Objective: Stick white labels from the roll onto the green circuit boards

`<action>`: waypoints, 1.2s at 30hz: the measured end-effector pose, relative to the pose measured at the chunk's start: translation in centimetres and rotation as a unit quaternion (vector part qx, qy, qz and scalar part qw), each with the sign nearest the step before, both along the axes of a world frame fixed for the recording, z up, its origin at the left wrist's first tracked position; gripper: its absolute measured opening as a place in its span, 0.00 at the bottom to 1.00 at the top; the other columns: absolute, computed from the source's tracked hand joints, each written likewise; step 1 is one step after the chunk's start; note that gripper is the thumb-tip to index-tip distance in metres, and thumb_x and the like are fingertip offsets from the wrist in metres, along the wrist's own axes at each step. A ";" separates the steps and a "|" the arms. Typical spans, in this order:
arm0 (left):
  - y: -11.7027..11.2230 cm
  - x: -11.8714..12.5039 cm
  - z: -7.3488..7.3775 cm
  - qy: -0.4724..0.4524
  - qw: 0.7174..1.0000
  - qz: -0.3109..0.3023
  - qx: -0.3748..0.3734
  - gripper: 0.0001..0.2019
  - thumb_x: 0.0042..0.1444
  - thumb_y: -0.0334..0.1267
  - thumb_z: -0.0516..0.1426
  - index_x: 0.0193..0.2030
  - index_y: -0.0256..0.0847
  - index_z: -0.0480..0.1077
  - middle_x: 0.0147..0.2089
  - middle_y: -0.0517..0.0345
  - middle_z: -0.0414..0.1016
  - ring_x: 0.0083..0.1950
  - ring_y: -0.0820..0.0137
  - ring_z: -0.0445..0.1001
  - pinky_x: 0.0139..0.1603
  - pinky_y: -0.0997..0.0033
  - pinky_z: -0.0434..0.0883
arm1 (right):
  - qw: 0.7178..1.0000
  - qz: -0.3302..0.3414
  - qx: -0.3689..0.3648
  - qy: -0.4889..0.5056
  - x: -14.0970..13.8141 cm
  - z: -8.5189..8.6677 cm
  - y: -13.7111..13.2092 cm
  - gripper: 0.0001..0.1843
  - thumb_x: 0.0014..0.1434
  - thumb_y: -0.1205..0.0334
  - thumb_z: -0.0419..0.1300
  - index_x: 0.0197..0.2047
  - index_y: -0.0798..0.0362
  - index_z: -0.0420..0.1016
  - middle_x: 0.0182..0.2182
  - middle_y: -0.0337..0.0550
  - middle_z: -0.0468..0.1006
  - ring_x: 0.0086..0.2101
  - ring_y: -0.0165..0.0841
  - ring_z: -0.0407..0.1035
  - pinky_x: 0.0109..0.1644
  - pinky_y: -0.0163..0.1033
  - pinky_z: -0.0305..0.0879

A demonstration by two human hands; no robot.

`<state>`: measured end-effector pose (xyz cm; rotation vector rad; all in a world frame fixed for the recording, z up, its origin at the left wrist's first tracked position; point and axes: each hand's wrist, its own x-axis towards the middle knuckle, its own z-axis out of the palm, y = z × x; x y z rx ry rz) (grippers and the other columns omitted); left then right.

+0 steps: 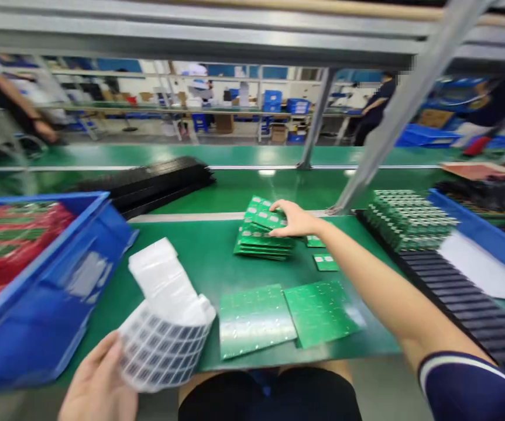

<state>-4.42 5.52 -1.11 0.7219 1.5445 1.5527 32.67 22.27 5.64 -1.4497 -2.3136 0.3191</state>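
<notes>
Our right hand (294, 221) reaches across the bench (182, 275) to a fanned stack of green circuit boards (263, 237). Its fingers are spread over the top boards, and we cannot tell whether they pinch one or only rest on it. Our left hand (96, 380), low at the front, has its fingers curled firmly around a curled white sheet (164, 345) printed with grey squares.

The fanned stack is our weakest point: its boards sit offset, so a careless push could slide them apart or into the small green board pieces (326, 263) just beside it. The curled sheet could also spring open if our grip loosens, and its free end might then sweep across the two flat green panels (254, 321) (322, 313) lying near the front edge. A knock could send one of those panels over that edge. On the right, boards stand packed in a black slotted rack (410, 219), so a swinging elbow could disturb them. Bare fingers on the boards may also leave marks or oils.
</notes>
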 end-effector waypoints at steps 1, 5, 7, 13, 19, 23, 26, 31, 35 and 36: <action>-0.4 -0.3 -0.5 -0.043 0.999 0.014 -0.005 0.15 0.45 0.44 0.64 0.39 0.44 0.70 0.38 0.60 0.75 0.39 0.65 0.74 0.36 0.65 0.75 | 1.000 0.004 -0.011 0.001 -0.2 -0.3 0.6 0.34 0.43 0.46 0.64 0.50 0.54 0.60 0.49 0.52 0.66 0.49 0.45 0.61 0.53 0.51 0.57; -0.7 0.4 -1.0 -0.133 0.990 0.042 -0.003 0.20 0.35 0.40 0.69 0.36 0.43 0.68 0.36 0.61 0.76 0.38 0.68 0.76 0.34 0.74 0.75 | 0.999 0.023 -0.040 -0.016 -1.0 -1.4 1.8 0.34 0.42 0.47 0.65 0.50 0.51 0.61 0.49 0.50 0.66 0.50 0.46 0.61 0.53 0.51 0.57; -0.7 1.3 -0.5 -0.143 0.989 0.014 -0.018 0.25 0.36 0.38 0.69 0.43 0.45 0.66 0.37 0.60 0.77 0.38 0.68 0.76 0.35 0.73 0.75 | 0.998 0.030 -0.050 -0.031 -1.3 -1.9 2.0 0.35 0.41 0.47 0.65 0.50 0.51 0.62 0.49 0.50 0.66 0.51 0.47 0.60 0.54 0.52 0.57; -0.5 3.6 -0.2 -0.107 0.988 -0.095 -0.057 0.23 0.43 0.42 0.65 0.46 0.39 0.67 0.38 0.54 0.77 0.38 0.67 0.76 0.38 0.70 0.74 | 0.992 0.039 -0.090 -0.081 -2.5 -1.8 1.0 0.47 0.37 0.40 0.66 0.56 0.53 0.60 0.58 0.59 0.57 0.60 0.57 0.46 0.59 0.62 0.46; -0.3 4.9 -0.8 0.019 0.987 -0.156 -0.024 0.13 0.48 0.41 0.62 0.39 0.39 0.70 0.33 0.59 0.76 0.34 0.71 0.74 0.36 0.74 0.71 | 0.982 0.150 -0.066 0.098 -10.4 -0.8 -7.0 0.22 0.55 0.49 0.58 0.51 0.48 0.66 0.51 0.48 0.68 0.52 0.40 0.63 0.56 0.48 0.59; -0.6 5.2 -0.6 0.066 0.981 -0.182 0.009 0.10 0.52 0.40 0.60 0.40 0.41 0.71 0.35 0.59 0.76 0.36 0.71 0.74 0.36 0.75 0.70 | 0.962 0.177 -0.150 0.146 -14.7 -1.6 -10.8 0.08 0.53 0.59 0.62 0.37 0.50 0.72 0.34 0.40 0.73 0.35 0.31 0.69 0.40 0.37 0.66; -0.7 5.0 -0.8 0.122 0.975 -0.176 0.058 0.09 0.53 0.38 0.59 0.41 0.41 0.72 0.37 0.58 0.76 0.37 0.72 0.74 0.38 0.76 0.69 | 0.960 0.156 -0.181 0.148 -15.6 -2.1 -11.2 0.05 0.54 0.66 0.59 0.27 0.52 0.71 0.26 0.37 0.71 0.29 0.28 0.67 0.32 0.34 0.63; -0.7 4.7 -1.1 0.177 0.969 -0.153 0.076 0.06 0.53 0.38 0.58 0.29 0.39 0.73 0.27 0.61 0.76 0.28 0.74 0.72 0.30 0.78 0.67 | 0.959 0.182 -0.172 0.135 -15.3 -2.3 -11.3 0.07 0.58 0.65 0.56 0.33 0.51 0.75 0.28 0.38 0.74 0.30 0.29 0.69 0.35 0.35 0.63; -0.6 4.4 -0.8 0.181 0.969 -0.156 0.062 0.05 0.52 0.37 0.59 0.29 0.40 0.74 0.26 0.61 0.77 0.27 0.73 0.72 0.28 0.78 0.67 | 0.954 0.162 -0.204 0.150 -15.0 -2.4 -11.4 0.15 0.54 0.59 0.61 0.46 0.49 0.71 0.32 0.39 0.77 0.33 0.32 0.70 0.38 0.38 0.66; -0.6 4.2 -0.8 0.184 0.967 -0.162 0.062 0.05 0.52 0.37 0.59 0.29 0.40 0.74 0.27 0.60 0.77 0.28 0.73 0.73 0.28 0.77 0.68 | 0.953 0.163 -0.204 0.151 -15.0 -2.4 -11.3 0.14 0.54 0.58 0.61 0.44 0.49 0.72 0.32 0.39 0.76 0.33 0.32 0.70 0.38 0.38 0.66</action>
